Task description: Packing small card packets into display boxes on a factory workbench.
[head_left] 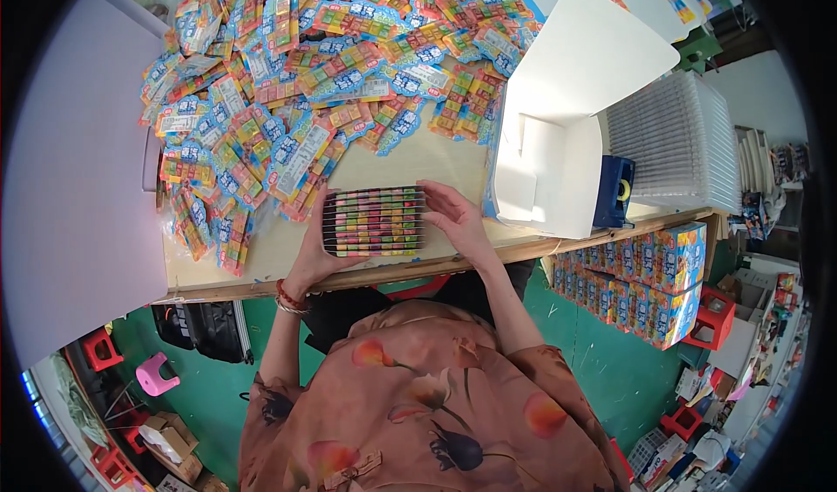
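Between my two hands, at the table's front edge, is a block of thin packs (373, 222) lined up in rows, with small red, green, yellow and pink pieces divided by dark lines. My left hand (316, 249) grips its left side, fingers partly hidden behind it. On the opposite side, my right hand (457, 220) presses its fingertips against the top right edge. Just beyond lies a big heap of colourful candy packs (340, 73) with blue wavy tops. An open white box (558, 174), its lid raised, stands to the right of my right hand.
Right of the box are a dark blue tape dispenser (615, 191) and a stack of clear plastic trays (676, 139). Printed cartons (632, 278) are piled below the table's right edge. A tall pale panel (78, 160) borders the left side. Stools (157, 374) stand on the green floor.
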### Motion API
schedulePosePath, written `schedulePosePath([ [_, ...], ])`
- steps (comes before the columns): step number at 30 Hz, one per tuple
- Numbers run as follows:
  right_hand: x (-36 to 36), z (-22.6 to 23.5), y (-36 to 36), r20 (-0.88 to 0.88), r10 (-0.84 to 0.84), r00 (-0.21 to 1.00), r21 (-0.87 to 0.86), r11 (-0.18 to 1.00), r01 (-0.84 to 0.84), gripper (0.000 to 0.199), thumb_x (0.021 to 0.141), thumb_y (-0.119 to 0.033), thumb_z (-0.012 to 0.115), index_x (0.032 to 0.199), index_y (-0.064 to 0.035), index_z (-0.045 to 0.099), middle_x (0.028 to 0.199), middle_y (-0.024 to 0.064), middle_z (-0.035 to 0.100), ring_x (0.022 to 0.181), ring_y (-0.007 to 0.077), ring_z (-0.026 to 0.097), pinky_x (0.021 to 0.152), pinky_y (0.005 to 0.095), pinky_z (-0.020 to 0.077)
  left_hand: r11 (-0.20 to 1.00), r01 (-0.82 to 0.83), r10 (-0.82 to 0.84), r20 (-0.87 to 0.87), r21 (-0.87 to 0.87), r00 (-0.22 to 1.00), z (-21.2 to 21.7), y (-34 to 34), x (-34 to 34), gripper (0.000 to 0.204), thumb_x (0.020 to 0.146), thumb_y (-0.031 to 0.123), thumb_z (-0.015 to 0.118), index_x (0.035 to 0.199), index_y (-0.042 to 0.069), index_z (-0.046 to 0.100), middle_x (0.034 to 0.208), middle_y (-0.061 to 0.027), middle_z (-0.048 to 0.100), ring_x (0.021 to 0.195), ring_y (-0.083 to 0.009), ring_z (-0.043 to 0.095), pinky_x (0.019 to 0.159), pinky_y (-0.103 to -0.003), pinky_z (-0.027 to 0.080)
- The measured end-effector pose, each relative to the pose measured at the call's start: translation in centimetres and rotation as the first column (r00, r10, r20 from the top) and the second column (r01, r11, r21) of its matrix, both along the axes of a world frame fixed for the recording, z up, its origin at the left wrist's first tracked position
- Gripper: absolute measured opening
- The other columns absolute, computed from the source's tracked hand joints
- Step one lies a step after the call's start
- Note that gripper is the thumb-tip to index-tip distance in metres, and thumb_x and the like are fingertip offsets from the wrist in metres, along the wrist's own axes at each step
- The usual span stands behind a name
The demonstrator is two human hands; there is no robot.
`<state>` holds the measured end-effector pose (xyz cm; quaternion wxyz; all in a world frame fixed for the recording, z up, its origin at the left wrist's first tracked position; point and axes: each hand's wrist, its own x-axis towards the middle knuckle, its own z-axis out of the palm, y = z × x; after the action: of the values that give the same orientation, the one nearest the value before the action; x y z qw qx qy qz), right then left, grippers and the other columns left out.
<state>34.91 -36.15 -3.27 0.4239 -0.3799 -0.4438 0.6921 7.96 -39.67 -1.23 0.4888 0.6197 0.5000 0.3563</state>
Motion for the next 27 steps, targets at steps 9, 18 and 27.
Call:
schedulePosePath([
  [9, -1.2, 0.5, -1.0, 0.424, -0.106, 0.899, 0.285, 0.958, -0.021, 0.054, 0.087, 0.014, 0.047, 0.137, -0.0029, 0.040, 0.135, 0.0136, 0.049, 0.128, 0.0239, 0.048, 0.106, 0.0347, 0.0410, 0.999, 0.026, -0.025, -0.049, 0.026, 0.999, -0.3, -0.1, -0.2, 0.130, 0.062, 0.012, 0.089, 0.152, 0.010, -0.004, 0.149, -0.0148, 0.026, 0.133, -0.0270, 0.037, 0.109, -0.038, 0.034],
  [18, -2.8, 0.4, -0.5, 0.323, -0.140, 0.936, 0.369, 0.929, 0.012, 0.063, 0.085, 0.020, 0.036, 0.143, -0.0048, 0.031, 0.138, 0.0174, 0.039, 0.124, 0.0297, 0.049, 0.098, 0.0344, 0.0477, 0.993, -0.045, 0.053, -0.069, 0.112, 0.996, -1.7, -0.3, 0.2, 0.129, 0.062, 0.016, 0.089, 0.150, 0.004, -0.004, 0.145, -0.0169, 0.032, 0.128, -0.0274, 0.043, 0.106, -0.038, 0.037],
  [27, -2.8, 0.2, -0.6, 0.341, -0.148, 0.928, 0.384, 0.923, 0.006, 0.064, 0.085, 0.019, 0.036, 0.144, -0.0060, 0.030, 0.138, 0.0172, 0.039, 0.123, 0.0296, 0.049, 0.098, 0.0351, 0.0485, 0.996, 0.026, -0.021, -0.051, 0.090, 0.998, -0.8, 0.1, -0.4, 0.139, 0.053, 0.017, 0.093, 0.151, 0.009, -0.005, 0.150, -0.0162, 0.024, 0.134, -0.0289, 0.036, 0.110, -0.038, 0.033],
])
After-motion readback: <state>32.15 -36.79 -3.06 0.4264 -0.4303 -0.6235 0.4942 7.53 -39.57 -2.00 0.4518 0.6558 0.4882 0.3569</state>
